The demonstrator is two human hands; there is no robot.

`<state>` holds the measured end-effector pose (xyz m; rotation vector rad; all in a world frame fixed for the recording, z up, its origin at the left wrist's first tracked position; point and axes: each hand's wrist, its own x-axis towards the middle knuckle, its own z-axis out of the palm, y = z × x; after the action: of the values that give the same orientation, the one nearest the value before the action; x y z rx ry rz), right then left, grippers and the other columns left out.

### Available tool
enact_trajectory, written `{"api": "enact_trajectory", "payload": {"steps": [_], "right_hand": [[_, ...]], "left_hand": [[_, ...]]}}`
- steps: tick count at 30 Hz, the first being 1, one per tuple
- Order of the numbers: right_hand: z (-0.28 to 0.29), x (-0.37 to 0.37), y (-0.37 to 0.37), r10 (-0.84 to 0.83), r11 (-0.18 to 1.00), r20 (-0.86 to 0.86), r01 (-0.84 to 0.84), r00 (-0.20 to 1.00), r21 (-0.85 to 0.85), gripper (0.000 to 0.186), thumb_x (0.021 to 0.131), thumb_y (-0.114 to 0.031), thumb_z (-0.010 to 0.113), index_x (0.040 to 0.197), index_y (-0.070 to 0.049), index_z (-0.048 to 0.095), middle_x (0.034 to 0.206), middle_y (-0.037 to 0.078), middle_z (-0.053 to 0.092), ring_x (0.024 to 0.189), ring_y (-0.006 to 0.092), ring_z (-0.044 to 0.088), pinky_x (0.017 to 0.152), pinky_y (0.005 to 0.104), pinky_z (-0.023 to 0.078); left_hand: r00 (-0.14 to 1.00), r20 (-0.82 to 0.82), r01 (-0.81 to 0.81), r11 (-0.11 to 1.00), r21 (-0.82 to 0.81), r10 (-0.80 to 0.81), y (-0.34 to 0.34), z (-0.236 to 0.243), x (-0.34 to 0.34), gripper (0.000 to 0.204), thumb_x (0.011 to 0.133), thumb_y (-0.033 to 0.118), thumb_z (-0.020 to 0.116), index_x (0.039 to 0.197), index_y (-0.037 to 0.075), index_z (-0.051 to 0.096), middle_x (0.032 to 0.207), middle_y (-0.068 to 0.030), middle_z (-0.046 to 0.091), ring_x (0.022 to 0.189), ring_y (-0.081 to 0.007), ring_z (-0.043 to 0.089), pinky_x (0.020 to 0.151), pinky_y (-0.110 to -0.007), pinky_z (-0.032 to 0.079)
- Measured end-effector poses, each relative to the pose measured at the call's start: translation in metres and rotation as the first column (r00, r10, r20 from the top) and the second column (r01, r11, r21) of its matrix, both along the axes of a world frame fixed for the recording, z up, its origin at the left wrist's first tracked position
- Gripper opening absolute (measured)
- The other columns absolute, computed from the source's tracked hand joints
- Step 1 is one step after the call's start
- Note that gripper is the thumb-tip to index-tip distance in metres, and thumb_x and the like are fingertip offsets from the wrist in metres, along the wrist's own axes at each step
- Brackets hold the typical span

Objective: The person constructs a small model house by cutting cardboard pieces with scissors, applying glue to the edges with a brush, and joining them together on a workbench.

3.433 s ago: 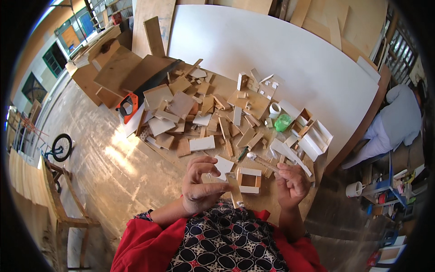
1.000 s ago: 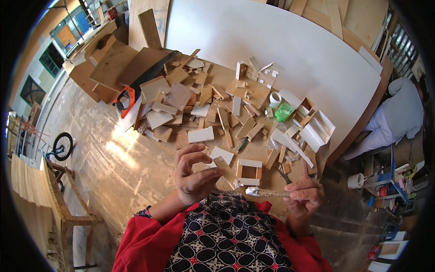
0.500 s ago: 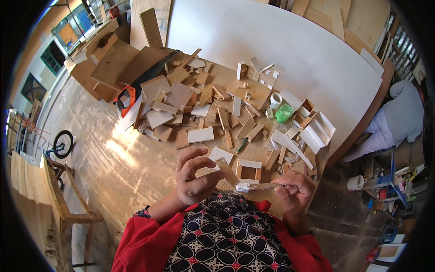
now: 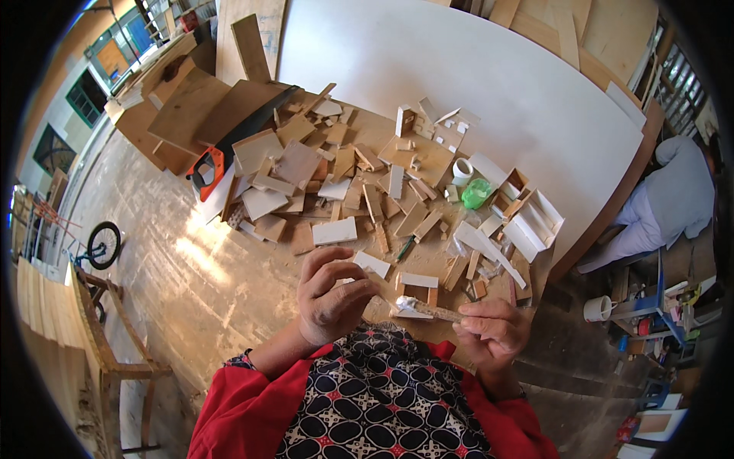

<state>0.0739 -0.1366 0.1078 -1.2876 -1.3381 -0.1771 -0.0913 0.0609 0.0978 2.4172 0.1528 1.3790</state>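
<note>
My right hand [image 4: 495, 330] pinches a brown wooden stick [image 4: 437, 310], its tip coated with a white paste [image 4: 407, 304]. The tip points left, toward my left hand [image 4: 330, 300]. That hand is raised with bent fingers, thumb and forefinger together on what looks like a thin piece of wood, mostly hidden and seen nearly edge-on. Just beyond the stick lies a small open wooden frame [image 4: 419, 281] with a white strip on its far side. A flat white block [image 4: 371, 265] rests beyond my left fingers.
Heaped wood offcuts [image 4: 306, 180] cover the middle of the work surface. An orange-handled saw [image 4: 206, 174] lies left of them. To the right stand a white cup [image 4: 462, 171], a green container [image 4: 476, 193] and a white open box [image 4: 535, 224]. Another person [image 4: 665, 195] bends at the far right.
My right hand has turned, and the stick's pasted tip now points more upward. The thin piece at my left hand shows much less of its face. The view has shifted slightly.
</note>
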Motion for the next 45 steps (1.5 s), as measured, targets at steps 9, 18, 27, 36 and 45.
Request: {"api": "enact_trajectory", "payload": {"steps": [9, 18, 27, 36, 45], "right_hand": [[-0.010, 0.000, -0.001, -0.049, 0.994, 0.072, 0.055, 0.996, -0.093, 0.025, 0.068, 0.001, 0.079, 0.088, -0.009, 0.066, 0.090, 0.009, 0.069, 0.068, 0.0193, 0.066, 0.056, 0.0276, 0.052], [-0.008, 0.002, 0.014, -0.038, 0.994, -0.151, 0.023, 0.988, -0.103, 0.019, 0.075, 0.004, 0.076, 0.088, -0.004, 0.064, 0.090, 0.011, 0.069, 0.077, 0.0202, 0.068, 0.066, 0.0296, 0.055], [-0.017, 0.000, 0.032, 0.047, 0.988, -0.257, -0.083, 0.965, -0.132, 0.026, 0.076, 0.006, 0.075, 0.100, -0.002, 0.070, 0.089, 0.009, 0.068, 0.077, 0.0164, 0.067, 0.065, 0.0268, 0.053], [-0.021, -0.002, 0.036, 0.019, 0.992, -0.080, -0.029, 0.997, -0.122, 0.025, 0.074, 0.007, 0.075, 0.096, -0.004, 0.071, 0.088, 0.010, 0.067, 0.074, 0.0179, 0.067, 0.063, 0.0269, 0.055], [-0.024, 0.003, 0.030, -0.147, 0.984, 0.103, 0.156, 0.984, -0.085, 0.030, 0.071, 0.003, 0.075, 0.098, -0.011, 0.074, 0.089, 0.006, 0.066, 0.073, 0.0186, 0.065, 0.061, 0.0287, 0.052]], "left_hand": [[0.999, 0.020, 0.044, 0.999, -0.014, -0.044, 0.003, 0.001, 0.001, 0.031, 0.059, 0.003, 0.080, 0.085, 0.012, 0.067, 0.085, -0.0039, 0.061, 0.093, -0.0298, 0.060, 0.081, -0.042, 0.049], [0.985, 0.098, 0.150, 0.987, -0.061, -0.144, -0.001, -0.010, -0.005, 0.030, 0.057, 0.010, 0.083, 0.085, 0.015, 0.073, 0.088, -0.0038, 0.059, 0.096, -0.0297, 0.056, 0.081, -0.044, 0.046], [0.968, 0.021, 0.249, 0.969, -0.007, -0.248, -0.002, 0.003, -0.008, 0.026, 0.061, 0.012, 0.077, 0.087, 0.015, 0.073, 0.087, -0.0007, 0.065, 0.093, -0.0276, 0.059, 0.077, -0.041, 0.045], [0.974, 0.032, 0.226, 0.974, -0.010, -0.226, -0.004, 0.003, -0.011, 0.034, 0.057, 0.012, 0.074, 0.091, 0.015, 0.074, 0.089, 0.0016, 0.068, 0.093, -0.0244, 0.062, 0.072, -0.037, 0.044], [0.969, 0.027, 0.247, 0.969, -0.014, -0.247, -0.007, 0.004, -0.014, 0.035, 0.057, 0.011, 0.074, 0.092, 0.014, 0.074, 0.090, 0.0014, 0.069, 0.092, -0.0253, 0.062, 0.073, -0.037, 0.045]]}}
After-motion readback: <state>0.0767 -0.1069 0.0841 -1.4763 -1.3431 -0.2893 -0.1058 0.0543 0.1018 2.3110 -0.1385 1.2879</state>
